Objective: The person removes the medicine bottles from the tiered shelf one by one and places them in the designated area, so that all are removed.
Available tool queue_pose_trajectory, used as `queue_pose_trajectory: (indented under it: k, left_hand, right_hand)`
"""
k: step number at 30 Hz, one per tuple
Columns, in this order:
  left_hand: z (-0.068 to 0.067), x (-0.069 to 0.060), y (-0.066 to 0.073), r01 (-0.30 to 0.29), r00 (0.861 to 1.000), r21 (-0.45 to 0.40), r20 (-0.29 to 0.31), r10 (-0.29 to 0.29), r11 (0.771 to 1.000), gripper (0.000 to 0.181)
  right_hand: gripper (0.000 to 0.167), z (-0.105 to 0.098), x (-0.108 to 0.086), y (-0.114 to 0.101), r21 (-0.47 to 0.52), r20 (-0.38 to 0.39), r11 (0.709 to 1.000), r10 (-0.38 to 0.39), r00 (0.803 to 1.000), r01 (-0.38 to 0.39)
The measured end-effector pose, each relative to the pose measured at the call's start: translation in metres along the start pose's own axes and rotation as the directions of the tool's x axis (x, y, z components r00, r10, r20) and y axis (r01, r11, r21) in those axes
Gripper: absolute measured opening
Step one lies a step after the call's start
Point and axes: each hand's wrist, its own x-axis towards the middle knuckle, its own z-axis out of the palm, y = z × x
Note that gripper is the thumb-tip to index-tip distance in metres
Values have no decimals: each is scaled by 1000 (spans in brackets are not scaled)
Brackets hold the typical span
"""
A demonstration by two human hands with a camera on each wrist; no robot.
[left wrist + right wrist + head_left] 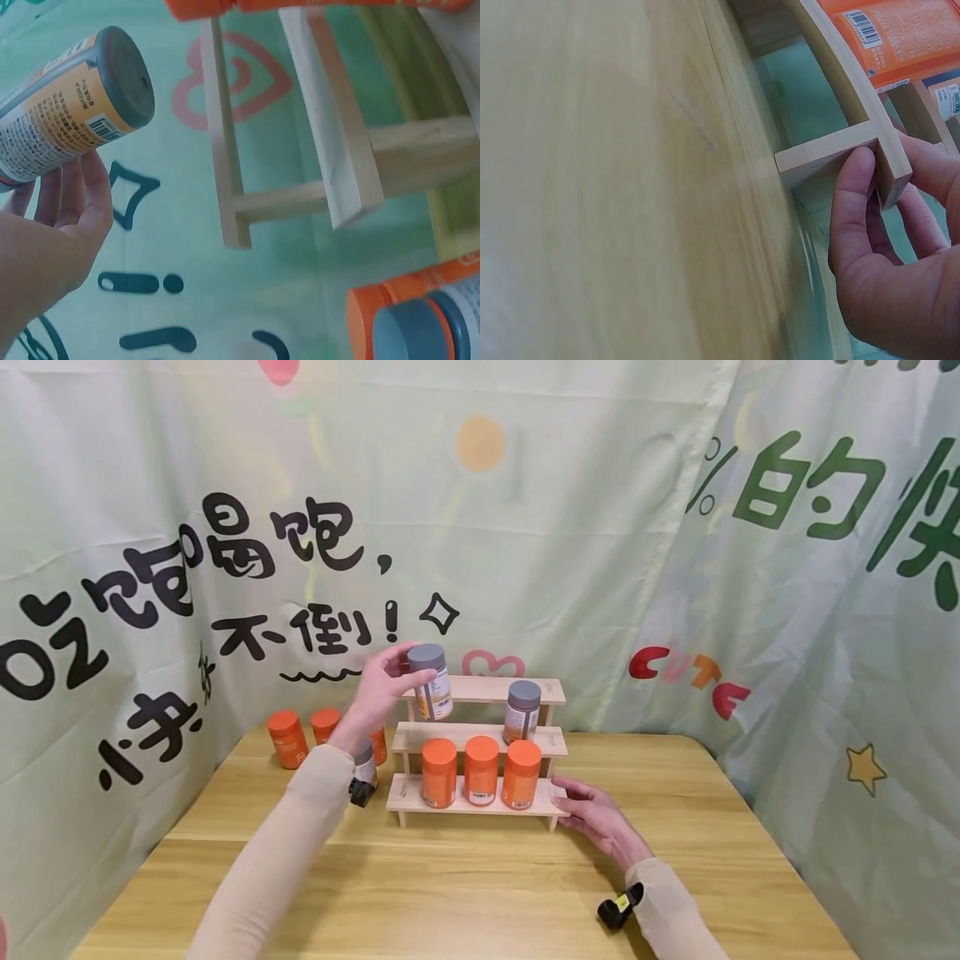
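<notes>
My left hand [372,697] holds a grey-lidded jar [435,693] in the air at the left end of the top step of a wooden tiered stand [498,691]. In the left wrist view, the fingers curl round the jar [64,105], which has an orange-and-white label and a barcode. My right hand [597,820] pinches the right end of the lowest step; the right wrist view shows the thumb and a finger at the board end [892,161]. Three orange jars [481,770] stand on that lowest step. Another grey-lidded jar [522,712] is at the right of the middle step.
Several orange jars [288,741] stand on the table left of the stand, partly behind my left arm. Beside them is a grey-lidded jar [365,766]. The wooden table [480,885] ends at a printed cloth backdrop [555,527].
</notes>
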Motion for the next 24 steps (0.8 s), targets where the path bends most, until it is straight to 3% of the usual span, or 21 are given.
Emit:
queue_pose_trajectory:
  k: [11, 24]
  left_hand:
    - [-31, -12, 1, -61, 998, -2, -28, 61, 998, 51]
    - [-55, -27, -11, -26, 999, 45, -46, 28, 999, 53]
  right_hand:
    - [56, 0, 2, -2, 1, 16, 1000, -9, 1000, 9]
    - [57, -1, -1, -1, 0, 8, 1000, 4, 1000, -4]
